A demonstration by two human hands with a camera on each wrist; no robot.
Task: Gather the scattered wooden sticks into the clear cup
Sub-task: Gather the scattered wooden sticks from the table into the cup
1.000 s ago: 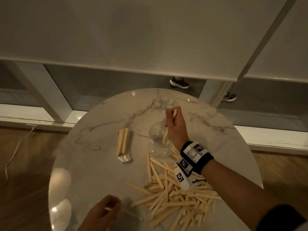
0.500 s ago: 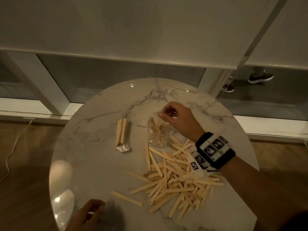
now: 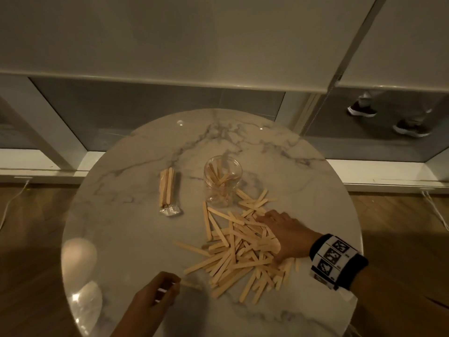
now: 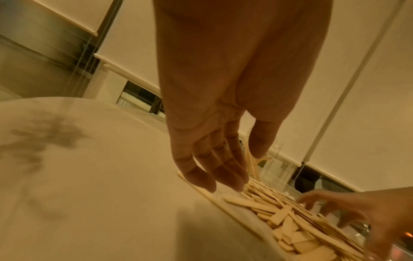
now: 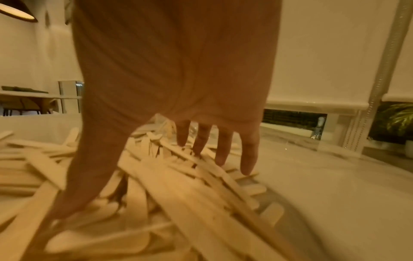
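Observation:
The clear cup (image 3: 223,181) stands upright past the middle of the round marble table (image 3: 136,227) with several wooden sticks leaning inside. A loose pile of wooden sticks (image 3: 233,254) lies just in front of it. My right hand (image 3: 279,237) lies spread on the pile's right side, and in the right wrist view its fingers (image 5: 202,144) and thumb press flat on the sticks (image 5: 178,190). My left hand (image 3: 158,293) is near the table's front edge, its fingers (image 4: 212,176) relaxed and holding nothing. A lone stick (image 3: 192,284) lies right by those fingers.
A bundle of sticks in clear wrap (image 3: 167,188) lies left of the cup. Window frames and lowered blinds stand behind the table. A person's shoes (image 3: 410,127) show beyond the glass. White cables (image 3: 435,210) run over the wooden floor on both sides.
My right hand let its sticks go into the cup, drew back toward me and came down spread on the pile. The left hand stayed near the front edge.

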